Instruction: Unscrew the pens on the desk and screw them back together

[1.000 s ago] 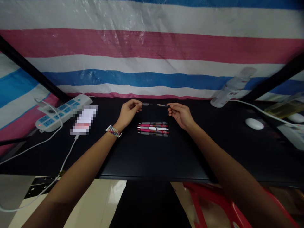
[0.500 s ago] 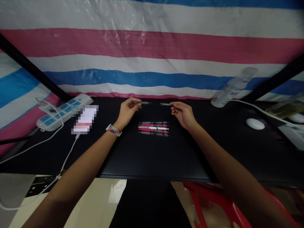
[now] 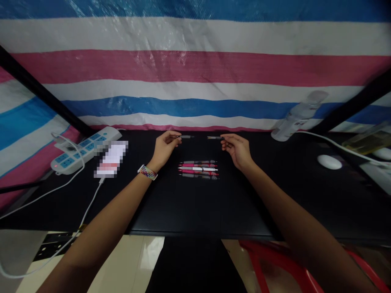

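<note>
Near the back of the black table, my left hand [image 3: 167,147] pinches the left end of a dark grey pen piece [image 3: 187,136], which points right. Facing it across a small gap, my right hand [image 3: 236,149] pinches a thin, dark pen piece [image 3: 214,137] pointing left. The two pieces are apart and roughly in line. Between my forearms, several pens [image 3: 198,169] lie side by side, grey, pink-red and white, their lengths running left to right. Neither hand touches this row.
A white power strip [image 3: 87,149] and a blurred-out phone [image 3: 111,158] with cables lie at left. At right are a clear bottle [image 3: 297,116], a white mouse [image 3: 329,161] and a cable. A red chair [image 3: 275,264] shows below the black table [image 3: 195,211].
The camera view has tilted slightly up, so the scene sits a little lower. Both hands keep their pinches, and the gap between the two pen pieces is slightly wider.
</note>
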Tool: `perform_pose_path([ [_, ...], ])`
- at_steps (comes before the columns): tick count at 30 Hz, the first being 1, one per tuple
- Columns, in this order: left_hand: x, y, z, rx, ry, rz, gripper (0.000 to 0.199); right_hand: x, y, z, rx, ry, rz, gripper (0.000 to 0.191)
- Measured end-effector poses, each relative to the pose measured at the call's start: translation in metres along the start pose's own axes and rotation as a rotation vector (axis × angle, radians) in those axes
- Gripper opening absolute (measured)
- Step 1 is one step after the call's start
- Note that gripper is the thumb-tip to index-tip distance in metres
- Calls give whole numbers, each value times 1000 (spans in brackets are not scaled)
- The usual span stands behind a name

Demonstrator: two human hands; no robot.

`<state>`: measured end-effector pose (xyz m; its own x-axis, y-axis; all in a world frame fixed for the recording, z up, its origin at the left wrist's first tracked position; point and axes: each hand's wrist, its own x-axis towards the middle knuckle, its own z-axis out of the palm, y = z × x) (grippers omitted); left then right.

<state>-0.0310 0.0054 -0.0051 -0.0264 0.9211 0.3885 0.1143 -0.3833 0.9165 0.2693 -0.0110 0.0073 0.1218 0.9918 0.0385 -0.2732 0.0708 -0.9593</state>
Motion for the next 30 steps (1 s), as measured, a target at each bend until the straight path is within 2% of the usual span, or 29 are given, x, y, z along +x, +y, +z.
perform_pose_path([
  [17,-2,7,1,-47,31,-39,18,4,2,0,13,96,-35,14],
  [30,-4,8,3,-32,16,-37,21,1,2,0,-23,76,-46,10],
])
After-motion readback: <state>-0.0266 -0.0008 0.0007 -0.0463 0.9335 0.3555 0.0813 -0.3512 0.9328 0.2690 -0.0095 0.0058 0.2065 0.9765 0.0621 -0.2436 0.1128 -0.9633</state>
